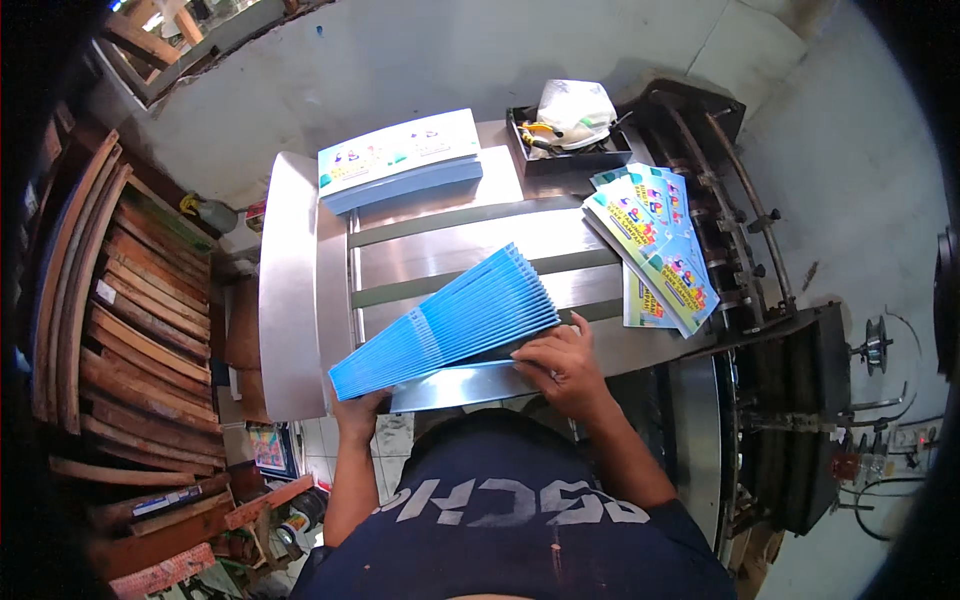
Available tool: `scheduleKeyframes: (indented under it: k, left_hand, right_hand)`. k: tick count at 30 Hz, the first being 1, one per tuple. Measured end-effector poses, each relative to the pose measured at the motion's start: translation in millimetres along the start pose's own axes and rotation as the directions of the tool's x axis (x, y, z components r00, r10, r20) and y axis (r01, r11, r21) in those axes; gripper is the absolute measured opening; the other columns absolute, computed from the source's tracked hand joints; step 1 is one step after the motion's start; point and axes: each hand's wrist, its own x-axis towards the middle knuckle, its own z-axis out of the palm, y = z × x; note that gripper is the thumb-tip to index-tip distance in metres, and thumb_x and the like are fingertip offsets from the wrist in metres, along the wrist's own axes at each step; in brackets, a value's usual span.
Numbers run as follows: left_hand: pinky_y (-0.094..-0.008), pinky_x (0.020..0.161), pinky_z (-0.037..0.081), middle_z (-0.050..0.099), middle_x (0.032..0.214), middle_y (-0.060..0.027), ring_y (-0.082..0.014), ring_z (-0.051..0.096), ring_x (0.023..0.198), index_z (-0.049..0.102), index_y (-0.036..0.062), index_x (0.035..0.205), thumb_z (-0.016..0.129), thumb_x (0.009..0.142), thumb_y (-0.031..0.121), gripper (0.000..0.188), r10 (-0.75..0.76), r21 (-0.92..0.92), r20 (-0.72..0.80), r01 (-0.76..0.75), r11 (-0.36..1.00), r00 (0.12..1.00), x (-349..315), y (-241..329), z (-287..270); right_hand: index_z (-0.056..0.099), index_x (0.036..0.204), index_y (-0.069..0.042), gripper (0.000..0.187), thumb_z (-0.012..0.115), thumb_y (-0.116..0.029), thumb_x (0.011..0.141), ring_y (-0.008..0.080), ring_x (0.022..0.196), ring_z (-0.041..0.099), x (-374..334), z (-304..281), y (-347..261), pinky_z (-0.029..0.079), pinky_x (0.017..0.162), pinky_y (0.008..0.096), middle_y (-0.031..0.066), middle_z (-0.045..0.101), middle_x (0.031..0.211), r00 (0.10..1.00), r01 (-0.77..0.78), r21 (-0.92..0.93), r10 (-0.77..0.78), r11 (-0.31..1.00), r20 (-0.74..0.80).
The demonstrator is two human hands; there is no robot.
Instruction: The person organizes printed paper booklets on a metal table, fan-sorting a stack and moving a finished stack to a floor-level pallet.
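Plainly, the blue fan runs from eight o'clock up to two o'clock

Head view, taking twelve o'clock as straight away from the worker: from where I stand, the fan lies slantwise over the near part of the metal table, its narrow end at eight o'clock and its broad, splayed end at two. The left hand is the closer one to the narrow end, tucked right beneath it; its fingers are hidden, so I cannot tell whether they are clamped there. The right hand sits just beside the broad end's lower corner, thumb and fingers apart and loosely bent, so the middle of the fan lies at ten o'clock from it. Whether a fingertip brushes the edge, I cannot tell. Further out, the colourful booklets lie spread at one to two o'clock from that right hand, the black tray stands at twelve, and the thick printed stack rests at eleven from the fan
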Motion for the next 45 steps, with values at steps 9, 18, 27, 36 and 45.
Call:
scheduleKeyframes:
  k: [9, 18, 27, 36, 45]
  left_hand:
    - [-0.0306, 0.083, 0.051, 0.067, 0.101, -0.0048, -0.0157, 0.063, 0.09, 0.061, 0.0017, 0.112, 0.086, 0.066, 0.001, 0.053, -0.003, -0.091, 0.031, 0.005, 0.996, 1.0, 4, 4, 3]
    - [-0.0319, 0.082, 0.051, 0.067, 0.097, -0.0074, -0.0173, 0.064, 0.09, 0.059, 0.0034, 0.105, 0.087, 0.068, 0.011, 0.048, 0.149, 0.143, 0.002, -0.148, 0.979, 0.989, 2, 3, -2]
    - [-0.0337, 0.084, 0.051, 0.066, 0.1, -0.0096, -0.0206, 0.064, 0.091, 0.062, 0.0027, 0.1, 0.087, 0.066, 0.012, 0.043, 0.224, 0.192, -0.009, -0.218, 0.957, 0.975, -3, 21, 9]
    - [-0.0338, 0.082, 0.05, 0.065, 0.098, -0.0084, -0.0212, 0.064, 0.089, 0.063, 0.0026, 0.101, 0.086, 0.067, 0.011, 0.042, 0.191, 0.289, -0.022, -0.177, 0.941, 0.981, 0, 18, 7]
    - [-0.0323, 0.079, 0.049, 0.061, 0.094, -0.0051, -0.0174, 0.06, 0.087, 0.058, 0.0034, 0.102, 0.086, 0.066, 0.013, 0.046, 0.163, 0.26, 0.014, -0.161, 0.952, 0.986, 6, 8, 3]
  right_hand:
    - [0.073, 0.087, -0.012, 0.016, 0.078, -0.004, 0.074, 0.0184, 0.094, 0.066, -5, 6, 11, 0.024, 0.112, 0.0501, 0.0016, 0.073, 0.088, 0.995, -0.056, 0.277, 0.075, 0.959, -0.061]
    - [0.072, 0.105, -0.005, 0.025, 0.074, -0.011, 0.081, 0.0281, 0.092, 0.069, -93, -104, 60, 0.051, 0.083, 0.0348, 0.0147, 0.071, 0.098, 0.766, -0.639, -0.093, 0.643, 0.763, 0.013]
    - [0.064, 0.121, -0.009, 0.044, 0.074, -0.014, 0.079, 0.0345, 0.107, 0.057, -39, -65, 4, 0.047, 0.093, 0.0438, 0.0156, 0.059, 0.117, 0.991, -0.121, -0.372, 0.087, 0.92, -0.106]
    - [0.068, 0.111, -0.016, 0.034, 0.075, -0.018, 0.077, 0.0253, 0.11, 0.055, -35, 11, 3, 0.044, 0.088, 0.0395, 0.0105, 0.059, 0.12, 0.916, 0.148, -0.613, -0.341, 0.776, -0.21]
    - [0.07, 0.102, -0.007, 0.021, 0.069, -0.01, 0.081, 0.0227, 0.069, 0.068, -18, -45, 28, 0.054, 0.062, 0.0348, 0.0099, 0.07, 0.081, 0.987, -0.153, -0.011, 0.152, 0.988, -0.056]
